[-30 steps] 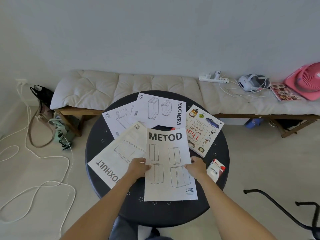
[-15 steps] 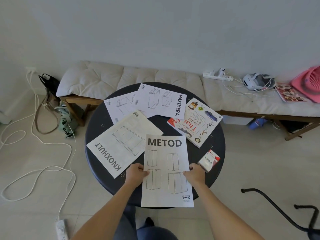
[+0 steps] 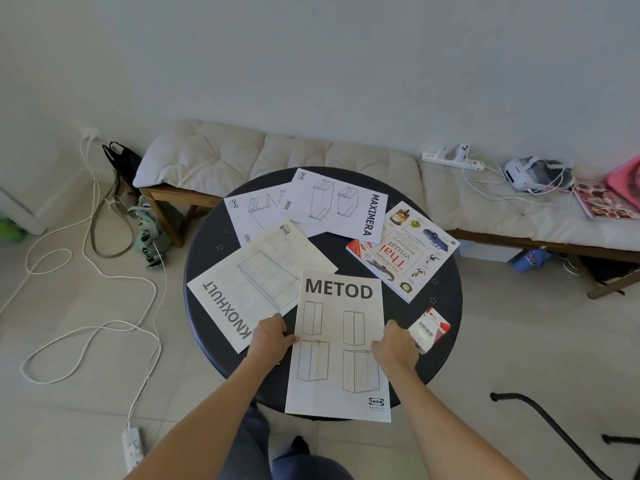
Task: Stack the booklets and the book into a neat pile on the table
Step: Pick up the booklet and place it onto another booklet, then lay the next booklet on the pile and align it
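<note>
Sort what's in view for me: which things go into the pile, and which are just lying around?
For the pile:
METOD booklet, held at its edges by the left hand and right hand
KNOXHULT booklet
MAXIMERA booklet
unlabelled booklet under it
Thai visual dictionary

Lying about:
VESS box on the round table
power strip, headset and magazine on the bench

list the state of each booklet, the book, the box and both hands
METOD booklet: gripped at both side edges, overhanging the table's near rim
KNOXHULT booklet: flat, closed
MAXIMERA booklet: flat, overlapping another booklet
Thai dictionary: closed, flat
VESS box: closed
left hand: gripping METOD
right hand: gripping METOD
</note>
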`<state>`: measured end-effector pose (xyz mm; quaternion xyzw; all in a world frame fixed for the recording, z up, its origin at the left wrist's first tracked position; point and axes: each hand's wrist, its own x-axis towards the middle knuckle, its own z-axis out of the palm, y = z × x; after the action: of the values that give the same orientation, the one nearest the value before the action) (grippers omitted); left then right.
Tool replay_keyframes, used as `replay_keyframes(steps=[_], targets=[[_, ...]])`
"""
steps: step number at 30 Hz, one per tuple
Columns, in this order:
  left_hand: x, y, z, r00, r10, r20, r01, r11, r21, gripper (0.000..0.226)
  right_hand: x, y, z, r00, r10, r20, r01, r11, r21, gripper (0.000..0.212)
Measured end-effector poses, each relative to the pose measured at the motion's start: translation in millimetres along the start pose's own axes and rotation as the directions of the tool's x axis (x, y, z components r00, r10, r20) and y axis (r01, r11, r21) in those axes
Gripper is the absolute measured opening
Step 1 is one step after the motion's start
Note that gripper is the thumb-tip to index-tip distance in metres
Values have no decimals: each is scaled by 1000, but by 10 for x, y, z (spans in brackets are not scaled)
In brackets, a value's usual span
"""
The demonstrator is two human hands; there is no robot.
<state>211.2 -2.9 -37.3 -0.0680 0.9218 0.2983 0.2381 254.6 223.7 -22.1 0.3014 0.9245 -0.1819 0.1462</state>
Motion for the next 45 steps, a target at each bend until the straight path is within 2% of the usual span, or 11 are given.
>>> replay_keyframes(steps=[4,7,11,14,17,23,28,31,37,45], targets=[[213,-116,-381,998,12,-67,-14,1000,-20,25,47,-280,-53,992,-90,93,80,992,100,17],[416,-288,-715,988,61,-140,-51,996,76,26,4,-608,4,964,-137,229,59,947,317,18],[625,-499,-1059,980,47,-195,-19,990,141,32,-144,-1041,187,877,-101,470,-160,860,484,26],[794,-638,-1240,982,32,-188,-4,989,146,39,-218,-1308,357,826,-69,559,-302,784,543,37],[937,-756,-1356,989,10,-148,13,987,158,46,-203,-1512,542,818,7,575,-387,746,542,38],[1148,-885,-1424,999,-6,-33,12,987,159,47,-184,-1807,681,819,216,531,-529,642,555,9],[1322,-953,-1510,999,-20,50,16,996,83,39,-168,-1913,783,821,328,468,-563,607,561,22],[1408,-973,-1605,987,-36,158,29,999,44,30,-152,-1926,822,803,382,458,-596,557,579,16],[1395,-994,-1815,949,5,317,39,990,-133,20,-150,-2042,803,777,347,526,-629,457,629,9],[1345,-940,-2301,889,129,439,-5,962,-274,23,-64,-2182,541,806,220,549,-588,199,784,24]])
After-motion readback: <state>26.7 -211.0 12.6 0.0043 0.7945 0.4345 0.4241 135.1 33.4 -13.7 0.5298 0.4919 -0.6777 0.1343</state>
